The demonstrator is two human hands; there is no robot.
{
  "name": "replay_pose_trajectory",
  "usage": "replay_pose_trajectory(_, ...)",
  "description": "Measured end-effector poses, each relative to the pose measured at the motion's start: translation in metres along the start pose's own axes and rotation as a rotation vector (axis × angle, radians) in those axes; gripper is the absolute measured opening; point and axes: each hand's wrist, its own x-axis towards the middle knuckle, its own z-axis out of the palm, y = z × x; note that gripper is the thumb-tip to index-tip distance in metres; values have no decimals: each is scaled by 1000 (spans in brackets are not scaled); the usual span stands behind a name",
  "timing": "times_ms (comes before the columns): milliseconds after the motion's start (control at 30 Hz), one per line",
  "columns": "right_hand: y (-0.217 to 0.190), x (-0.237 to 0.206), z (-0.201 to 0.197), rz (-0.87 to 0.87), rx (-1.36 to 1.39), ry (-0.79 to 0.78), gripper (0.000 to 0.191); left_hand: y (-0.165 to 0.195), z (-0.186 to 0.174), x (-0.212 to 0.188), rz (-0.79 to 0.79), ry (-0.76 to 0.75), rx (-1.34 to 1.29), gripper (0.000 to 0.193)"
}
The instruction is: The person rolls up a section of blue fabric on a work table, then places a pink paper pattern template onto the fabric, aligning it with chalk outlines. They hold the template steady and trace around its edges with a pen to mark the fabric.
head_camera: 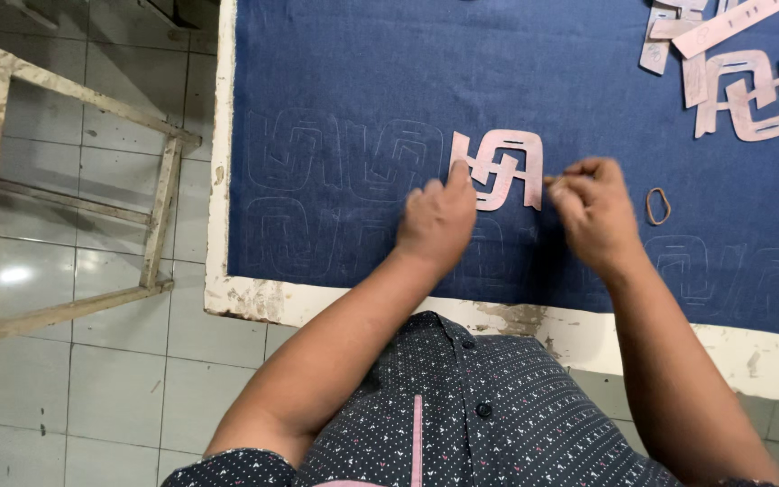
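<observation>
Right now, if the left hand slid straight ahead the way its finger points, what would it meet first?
The left hand already has its fingertip at the edge of the pink cardboard stencil on the blue cloth, so probably the stencil comes first.

We reach both bare forearms forward from the chest. Our left hand (439,221) is loosely curled, knuckles up, its forefinger stretched ahead and pressing down at the tip. Our right hand (593,212) sits just beside it, slightly apart, fingers bunched and pinched together toward the left, wrist bent a little inward.
</observation>
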Motion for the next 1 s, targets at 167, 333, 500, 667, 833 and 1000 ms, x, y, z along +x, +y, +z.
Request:
replay_pose_trajectory(167, -41, 39, 4, -41, -31, 16, 18, 23, 20, -1, -186, 6, -62, 66)
replay_pose_trajectory(333, -75, 75, 25, -67, 115, -400, 14, 22, 37, 0, -216, 68, -153, 71)
replay_pose_trajectory(500, -80, 84, 42, -312, -19, -364, 13, 14, 46, -1, -61, 48, -25, 60)
replay_pose_trajectory(667, -77, 95, 49, -408, -227, -287, 6, 7, 37, 2, 30, -87, 70, 64)
replay_pose_trajectory(833, -73, 115, 43, -439, -199, -97, 7, 9, 15, 6, -390, -141, -493, 67)
replay_pose_trajectory(1000, -72, 113, 43, -430, -184, -56, 5, 6, 7, 5, -379, -74, -487, 57)
